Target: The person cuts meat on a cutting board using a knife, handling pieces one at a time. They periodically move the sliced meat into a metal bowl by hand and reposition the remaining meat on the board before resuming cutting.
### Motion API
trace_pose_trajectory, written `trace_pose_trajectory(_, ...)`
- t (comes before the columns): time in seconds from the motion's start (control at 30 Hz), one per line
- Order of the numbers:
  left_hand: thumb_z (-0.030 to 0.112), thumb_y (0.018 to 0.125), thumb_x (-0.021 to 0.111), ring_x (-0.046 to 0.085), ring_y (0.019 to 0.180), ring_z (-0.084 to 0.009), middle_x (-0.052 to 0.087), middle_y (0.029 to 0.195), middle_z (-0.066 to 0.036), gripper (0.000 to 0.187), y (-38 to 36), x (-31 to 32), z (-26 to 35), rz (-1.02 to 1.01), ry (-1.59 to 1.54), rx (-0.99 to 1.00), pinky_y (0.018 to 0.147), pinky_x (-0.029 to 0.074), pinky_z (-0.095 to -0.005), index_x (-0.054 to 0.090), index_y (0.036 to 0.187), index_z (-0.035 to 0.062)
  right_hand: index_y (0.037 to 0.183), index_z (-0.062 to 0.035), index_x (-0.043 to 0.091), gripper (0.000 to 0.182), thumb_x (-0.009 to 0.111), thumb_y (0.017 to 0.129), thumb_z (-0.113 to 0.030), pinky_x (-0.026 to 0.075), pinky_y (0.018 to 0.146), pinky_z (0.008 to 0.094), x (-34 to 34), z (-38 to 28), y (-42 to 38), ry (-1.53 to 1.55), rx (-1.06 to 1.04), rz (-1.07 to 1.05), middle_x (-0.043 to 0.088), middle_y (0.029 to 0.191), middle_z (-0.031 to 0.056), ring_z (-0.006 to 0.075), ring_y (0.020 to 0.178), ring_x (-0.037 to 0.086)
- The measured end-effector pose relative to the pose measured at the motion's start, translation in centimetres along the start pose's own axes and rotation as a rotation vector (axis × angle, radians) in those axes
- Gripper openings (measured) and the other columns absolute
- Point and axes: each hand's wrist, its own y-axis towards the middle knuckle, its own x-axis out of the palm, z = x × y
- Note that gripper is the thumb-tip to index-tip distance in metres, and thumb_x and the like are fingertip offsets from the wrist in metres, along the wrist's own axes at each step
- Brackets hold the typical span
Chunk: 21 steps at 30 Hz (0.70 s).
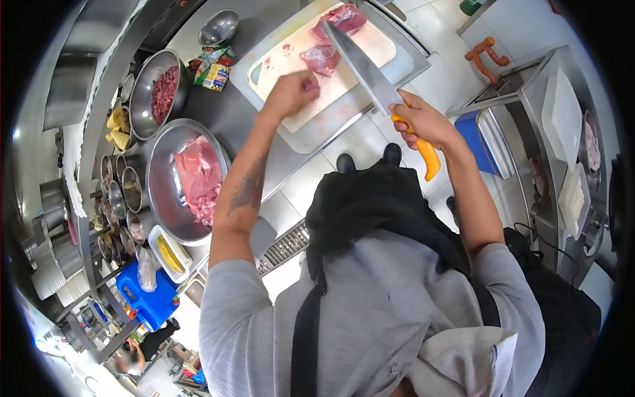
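My right hand (426,122) grips the orange handle (430,161) of a large knife, and its wide blade (360,66) points up and left over the board's right part. My left hand (291,94) is curled closed above the near left part of the white cutting board (297,124); whatever is inside its fingers cannot be made out. Just beyond it lies a piece of raw meat (320,60). A larger piece (348,19) rests at the board's far end, partly behind the blade tip. Small meat scraps dot the board.
Left of the board stand a steel bowl of chopped meat (164,94), a larger bowl with a big meat piece (198,172), a small bowl (219,28) and colourful packets (215,76). A blue container (147,296) is lower left. Another person (132,357) is far off.
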Motion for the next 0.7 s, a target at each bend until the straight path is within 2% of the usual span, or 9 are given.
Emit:
trace_pose_trajectory(0.13, 0.024, 0.095, 0.082, 0.064, 0.075, -0.0111, 0.069, 0.081, -0.004, 0.026, 1.7, -2.1, 0.4, -0.068, -0.503, -0.138, 0.073, 0.054, -0.0273, 0.072, 0.103, 0.0021, 0.118, -0.0083, 0.051, 0.018, 0.053, 0.110, -0.024, 0.041, 0.041, 0.0261, -0.6, 1.0, -0.6, 0.060, -0.004, -0.012, 0.047, 0.071, -0.0028, 0.0059, 0.047, 0.043)
trace_pose_trajectory(0.2, 0.023, 0.094, 0.081, 0.069, 0.079, -0.0176, 0.074, 0.087, -0.006, 0.028, 2.9, -1.8, -1.4, -0.067, -0.181, 0.018, 0.075, 0.056, -0.0313, 0.074, 0.115, 0.0042, 0.117, -0.0115, 0.050, 0.013, 0.050, 0.110, -0.023, 0.040, 0.038, 0.0240, -0.8, 1.3, -0.5, 0.069, -0.022, 0.029, 0.045, 0.070, -0.0042, 0.0042, 0.042, 0.041)
trace_pose_trajectory(0.23, 0.020, 0.091, 0.081, 0.072, 0.100, -0.0272, 0.076, 0.109, -0.011, 0.036, 3.2, -2.4, -1.4, -0.169, 0.104, -0.074, 0.089, 0.057, -0.0376, 0.074, 0.124, 0.0077, 0.117, -0.0115, 0.050, 0.013, 0.050, 0.110, -0.023, 0.040, 0.038, 0.0240, -0.9, 1.6, -0.6, 0.073, -0.023, 0.030, 0.045, 0.070, -0.0042, 0.0042, 0.042, 0.041)
trace_pose_trajectory(0.27, 0.020, 0.091, 0.081, 0.072, 0.100, -0.0272, 0.076, 0.109, -0.011, 0.036, 2.9, -2.4, -2.0, -0.171, 0.107, -0.073, 0.089, 0.057, -0.0376, 0.074, 0.124, 0.0077, 0.119, -0.0103, 0.051, 0.016, 0.051, 0.110, -0.023, 0.041, 0.040, 0.0255, -1.0, 1.8, -0.7, 0.066, -0.017, 0.020, 0.046, 0.070, -0.0035, 0.0053, 0.044, 0.041)
trace_pose_trajectory(0.37, 0.016, 0.082, 0.082, 0.057, 0.134, -0.0322, 0.065, 0.137, -0.016, 0.053, 2.1, -2.5, -1.9, -0.103, 0.286, 0.189, 0.118, 0.045, -0.0420, 0.071, 0.133, 0.0119, 0.120, -0.0089, 0.051, 0.019, 0.052, 0.109, -0.024, 0.043, 0.042, 0.0272, -1.2, 1.7, -1.2, 0.074, -0.023, 0.005, 0.046, 0.071, -0.0027, 0.0064, 0.046, 0.042)
trace_pose_trajectory(0.47, 0.022, 0.085, 0.079, 0.062, 0.124, -0.0361, 0.068, 0.127, -0.015, 0.048, 1.2, -1.2, -2.7, -0.109, 0.244, 0.354, 0.107, 0.052, -0.0431, 0.072, 0.130, 0.0098, 0.119, -0.0072, 0.050, 0.020, 0.052, 0.109, -0.024, 0.044, 0.042, 0.0285, -0.7, 2.1, -1.1, 0.046, -0.022, -0.005, 0.047, 0.072, -0.0019, 0.0078, 0.046, 0.043)
trace_pose_trajectory(0.53, 0.026, 0.086, 0.080, 0.065, 0.115, -0.0357, 0.070, 0.118, -0.015, 0.043, -0.3, 0.0, -2.8, -0.051, 0.208, 0.309, 0.100, 0.053, -0.0438, 0.074, 0.124, 0.0091, 0.118, -0.0058, 0.050, 0.021, 0.052, 0.108, -0.024, 0.045, 0.042, 0.0295, -0.3, 2.0, -0.8, -0.002, -0.033, -0.010, 0.048, 0.072, -0.0011, 0.0090, 0.046, 0.045)
trace_pose_trajectory(0.63, 0.036, 0.086, 0.084, 0.068, 0.102, -0.0333, 0.070, 0.109, -0.016, 0.038, -3.6, 2.3, -1.4, 0.133, 0.166, -0.283, 0.089, 0.054, -0.0455, 0.078, 0.111, 0.0089, 0.120, 0.0016, 0.049, 0.027, 0.050, 0.107, -0.022, 0.050, 0.044, 0.0357, 0.8, 2.3, -0.2, -0.355, -0.072, -0.041, 0.055, 0.073, 0.0068, 0.0172, 0.048, 0.057)
trace_pose_trajectory(0.7, 0.040, 0.083, 0.086, 0.068, 0.105, -0.0332, 0.070, 0.111, -0.015, 0.044, -5.1, 2.7, -0.2, 0.216, 0.224, -0.258, 0.091, 0.053, -0.0470, 0.078, 0.114, 0.0095, 0.118, 0.0007, 0.049, 0.026, 0.050, 0.108, -0.023, 0.049, 0.044, 0.0351, 1.3, 2.6, 1.4, -0.470, -0.061, -0.043, 0.056, 0.073, 0.0068, 0.0167, 0.047, 0.057)
